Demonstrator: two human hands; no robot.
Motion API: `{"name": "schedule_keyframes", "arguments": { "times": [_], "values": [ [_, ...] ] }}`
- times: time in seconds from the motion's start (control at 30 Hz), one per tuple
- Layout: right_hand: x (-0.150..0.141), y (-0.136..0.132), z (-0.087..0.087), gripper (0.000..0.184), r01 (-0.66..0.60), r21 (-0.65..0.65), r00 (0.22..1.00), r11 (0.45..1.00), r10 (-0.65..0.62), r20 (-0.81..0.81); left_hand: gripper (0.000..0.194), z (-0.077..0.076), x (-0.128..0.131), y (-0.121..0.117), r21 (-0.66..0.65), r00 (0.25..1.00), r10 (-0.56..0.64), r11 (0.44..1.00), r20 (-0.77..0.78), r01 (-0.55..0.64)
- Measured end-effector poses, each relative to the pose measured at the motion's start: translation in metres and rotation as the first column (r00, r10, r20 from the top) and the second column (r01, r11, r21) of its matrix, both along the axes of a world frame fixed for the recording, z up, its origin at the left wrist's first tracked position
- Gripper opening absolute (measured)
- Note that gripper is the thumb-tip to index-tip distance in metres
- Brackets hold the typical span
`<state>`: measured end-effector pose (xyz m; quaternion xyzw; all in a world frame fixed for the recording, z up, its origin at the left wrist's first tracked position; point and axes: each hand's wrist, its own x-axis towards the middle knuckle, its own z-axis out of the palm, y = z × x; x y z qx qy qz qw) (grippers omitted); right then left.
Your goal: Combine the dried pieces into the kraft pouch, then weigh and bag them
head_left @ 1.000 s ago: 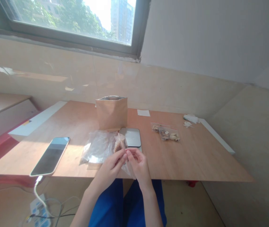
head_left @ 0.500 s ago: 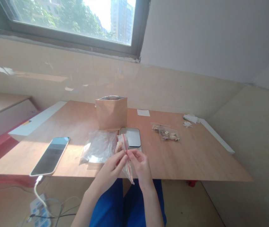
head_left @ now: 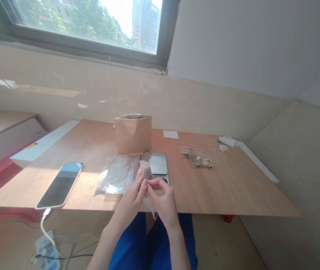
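Both my hands meet at the near edge of the wooden table (head_left: pixel 233 187), pinching one small clear zip bag (head_left: pixel 146 171) that holds pale and brown bits. My left hand (head_left: pixel 133 197) grips it from the left with closed fingers. From the right, my right hand (head_left: pixel 161 198) pinches the same bag. Just behind the bag lies a small digital scale (head_left: pixel 156 162). To its left is a heap of empty clear bags (head_left: pixel 116 174). A brown paper pouch (head_left: pixel 133 133) stands open behind them.
A phone (head_left: pixel 60 185) lies face up at the left, its white cable hanging to a power strip (head_left: pixel 45 249) on the floor. A filled zip bag (head_left: pixel 197 158) lies right of the scale. A white slip (head_left: pixel 170 134) and white scraps (head_left: pixel 226 142) sit farther back.
The small bag has turned in my fingers; its red zip line no longer shows. Both hands shifted slightly left and closer together. Nothing else moved.
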<state>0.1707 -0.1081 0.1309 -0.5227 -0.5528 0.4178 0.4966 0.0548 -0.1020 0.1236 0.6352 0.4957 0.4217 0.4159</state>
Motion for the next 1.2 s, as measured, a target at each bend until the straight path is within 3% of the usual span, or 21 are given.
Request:
{"name": "schedule_keyframes", "arguments": {
  "times": [0.1, 0.17, 0.23, 0.33, 0.43, 0.5, 0.57, 0.67, 0.73, 0.87, 0.97, 1.03, 1.1, 1.2],
  "values": [
    [0.008, 0.004, -0.01, 0.019, 0.229, 0.107, 0.97, 0.968, -0.236, 0.056, 0.028, 0.0, -0.007, 0.003, 0.038, 0.996, 0.036, 0.999, -0.082, -0.033],
    [0.018, 0.009, -0.017, 0.021, 0.444, 0.152, 0.892, 0.883, -0.452, 0.022, 0.03, 0.004, -0.016, 0.003, 0.082, 0.979, 0.12, 0.991, -0.167, -0.108],
    [0.026, 0.013, -0.022, 0.021, 0.519, 0.149, 0.853, 0.841, -0.52, -0.039, 0.033, 0.008, -0.024, 0.002, 0.09, 0.965, 0.146, 0.987, -0.216, -0.129],
    [0.027, 0.013, -0.019, 0.021, 0.398, 0.139, 0.914, 0.907, -0.379, -0.146, 0.036, 0.009, -0.029, 0.004, 0.052, 0.981, 0.134, 0.99, -0.136, -0.128],
    [0.019, 0.011, -0.009, 0.02, 0.323, 0.153, 0.919, 0.934, -0.271, -0.286, 0.037, -0.006, -0.02, 0.008, 0.002, 0.947, 0.24, 0.969, 0.214, -0.246],
    [0.012, 0.01, -0.004, 0.022, 0.32, 0.13, 0.888, 0.939, -0.249, -0.386, 0.037, -0.021, -0.008, 0.01, -0.127, 0.805, 0.316, 0.948, 0.503, -0.293],
    [0.006, 0.011, -0.003, 0.024, 0.307, 0.082, 0.856, 0.948, -0.238, -0.459, 0.041, -0.035, 0.005, 0.011, -0.278, 0.668, 0.33, 0.942, 0.667, -0.188],
    [0.002, 0.013, -0.008, 0.025, 0.263, 0.033, 0.865, 0.964, -0.22, -0.45, 0.055, -0.046, 0.019, 0.009, -0.373, 0.532, 0.303, 0.928, 0.79, 0.025],
    [0.005, 0.015, -0.012, 0.023, 0.233, 0.041, 0.91, 0.972, -0.203, -0.363, 0.058, -0.047, 0.021, 0.009, -0.417, 0.491, 0.336, 0.907, 0.804, 0.063],
    [0.021, 0.02, -0.013, 0.017, 0.153, 0.099, 0.988, 0.983, -0.15, -0.037, 0.053, -0.045, 0.013, 0.016, -0.441, 0.529, 0.364, 0.897, 0.767, 0.022],
    [0.026, 0.02, -0.003, 0.013, 0.177, 0.228, 0.955, 0.958, -0.223, 0.194, 0.05, -0.044, 0.006, 0.026, -0.375, 0.587, 0.309, 0.927, 0.749, -0.01],
    [0.022, 0.019, 0.006, 0.013, 0.149, 0.363, 0.937, 0.92, -0.248, 0.245, 0.048, -0.045, 0.004, 0.032, -0.357, 0.609, 0.3, 0.934, 0.734, -0.03],
    [0.016, 0.02, 0.014, 0.009, 0.02, 0.382, 0.958, 0.924, -0.127, 0.258, 0.047, -0.047, 0.002, 0.036, -0.37, 0.617, 0.335, 0.926, 0.712, -0.076],
    [0.009, 0.025, 0.019, 0.01, -0.215, 0.191, 0.957, 0.958, 0.167, 0.237, 0.047, -0.051, -0.004, 0.038, -0.371, 0.63, 0.401, 0.91, 0.665, -0.187]
  ]
}}
